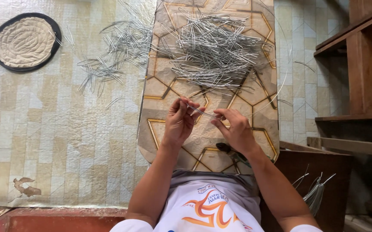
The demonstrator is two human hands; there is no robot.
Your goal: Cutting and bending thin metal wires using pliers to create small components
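Both hands work over a patterned board (pixel 255 129) laid across the lap, presumably as a firm surface. The left hand (pixel 178 122) pinches one end of a thin bent wire piece (pixel 205 113) between thumb and fingertips; the right hand (pixel 236 129) closes its fingertips on the other end, so the wire spans the gap between them, held just above the board. Ahead on the board lies a large tangled pile of similar wire loops (pixel 216 49), within reach; a smaller scatter of wire pieces (pixel 117 51) lies to the left on the tiled floor covering (pixel 57 129). Dark-handled pliers (pixel 231 151) rest on the board beside the right wrist (likely parked there for quick pickup). A round quilted mat (pixel 24 41) sits far left, well apart.
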